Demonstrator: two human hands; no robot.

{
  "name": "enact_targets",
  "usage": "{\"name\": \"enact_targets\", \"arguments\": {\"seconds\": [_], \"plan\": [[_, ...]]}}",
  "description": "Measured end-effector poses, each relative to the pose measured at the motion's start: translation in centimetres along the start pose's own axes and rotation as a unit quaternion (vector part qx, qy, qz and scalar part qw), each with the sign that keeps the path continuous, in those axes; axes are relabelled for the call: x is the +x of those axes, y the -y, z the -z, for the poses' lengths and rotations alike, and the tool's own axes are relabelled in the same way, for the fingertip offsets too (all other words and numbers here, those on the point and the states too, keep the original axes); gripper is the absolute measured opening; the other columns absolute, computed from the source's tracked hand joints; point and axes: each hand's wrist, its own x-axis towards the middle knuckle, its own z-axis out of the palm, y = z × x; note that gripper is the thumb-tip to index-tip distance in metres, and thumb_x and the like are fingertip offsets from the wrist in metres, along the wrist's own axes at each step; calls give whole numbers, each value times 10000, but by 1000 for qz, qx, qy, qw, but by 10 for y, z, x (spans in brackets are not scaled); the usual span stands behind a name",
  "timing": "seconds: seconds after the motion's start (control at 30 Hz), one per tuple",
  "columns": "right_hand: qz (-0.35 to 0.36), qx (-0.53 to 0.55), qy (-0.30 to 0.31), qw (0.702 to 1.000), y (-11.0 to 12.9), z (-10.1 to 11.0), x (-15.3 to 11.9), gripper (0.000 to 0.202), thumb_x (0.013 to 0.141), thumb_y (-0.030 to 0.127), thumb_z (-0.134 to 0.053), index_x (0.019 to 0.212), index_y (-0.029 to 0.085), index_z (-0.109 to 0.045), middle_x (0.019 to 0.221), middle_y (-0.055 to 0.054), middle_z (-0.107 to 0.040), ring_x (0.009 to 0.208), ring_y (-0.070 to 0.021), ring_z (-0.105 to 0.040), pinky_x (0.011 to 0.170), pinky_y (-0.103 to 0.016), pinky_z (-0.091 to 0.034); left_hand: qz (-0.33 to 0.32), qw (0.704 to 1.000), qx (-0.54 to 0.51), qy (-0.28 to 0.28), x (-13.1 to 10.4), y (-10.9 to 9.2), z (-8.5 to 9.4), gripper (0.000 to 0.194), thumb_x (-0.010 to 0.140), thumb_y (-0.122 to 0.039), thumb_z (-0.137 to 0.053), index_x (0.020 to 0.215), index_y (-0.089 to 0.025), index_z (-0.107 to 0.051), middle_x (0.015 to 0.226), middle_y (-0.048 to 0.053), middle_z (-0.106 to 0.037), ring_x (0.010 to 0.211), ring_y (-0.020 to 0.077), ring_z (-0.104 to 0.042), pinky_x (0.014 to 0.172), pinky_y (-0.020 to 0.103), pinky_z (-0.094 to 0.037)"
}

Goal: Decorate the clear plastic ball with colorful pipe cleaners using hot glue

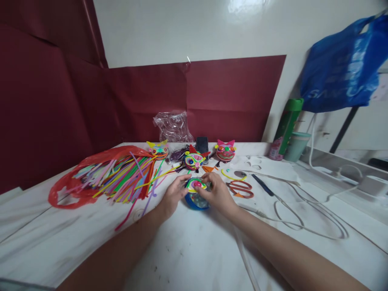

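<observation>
Fingers of the right hand [221,195] pinch the colourful piece [197,184] over the blue round object [194,203]; the left hand [172,194] curves at the other side, its grip I cannot tell.

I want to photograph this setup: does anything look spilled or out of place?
Mildly untidy: colored strips fan out beyond the red bag at left, a pink one reaching nearest the camera. At right, a white cord lies in loose loops.

One craft piece [197,184], green, yellow and pink, is over a blue round base [194,204], before the surface's [188,250] back edge.
</observation>
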Motion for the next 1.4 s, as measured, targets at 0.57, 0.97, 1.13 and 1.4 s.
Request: {"name": "enact_targets", "arguments": {"seconds": [0.57,0.97,1.13,1.4], "plan": [[-9,17,-2,1000,-6,0,1,204,766,362,-652,742,215,-512,864,-48,-614,824,-209,-568,757,-339,-430,64,996,1,-55,5,-2,-5,278,759,-260,-665,1023,-173,-653,1020,71,-692,945,212,-635,850,347,-490],[20,11,5,1000,-4,1,0,191,761,282,-664,742,228,-482,884,-52,-606,866,-218,-564,788,-360,-446,-176,941,288,21,2,-10,0,270,901,-213,-519,1136,-209,-651,1263,112,-619,1180,221,-569,1022,405,-451],[31,9,-3,999,-2,0,1,160,747,236,-654,752,226,-494,875,-48,-619,867,-216,-556,785,-356,-451,-247,908,332,73,4,-7,-1,370,926,-142,-441,1255,-239,-582,1355,82,-568,1300,210,-474,1081,419,-400],[-144,161,85,973,-3,15,18,220,799,237,-540,1000,194,-619,999,-44,-662,943,-189,-602,863,-320,-459,-106,963,239,58,7,-16,8,268,890,-246,-523,1108,-249,-679,1273,67,-631,1235,227,-534,1087,421,-379]]}}
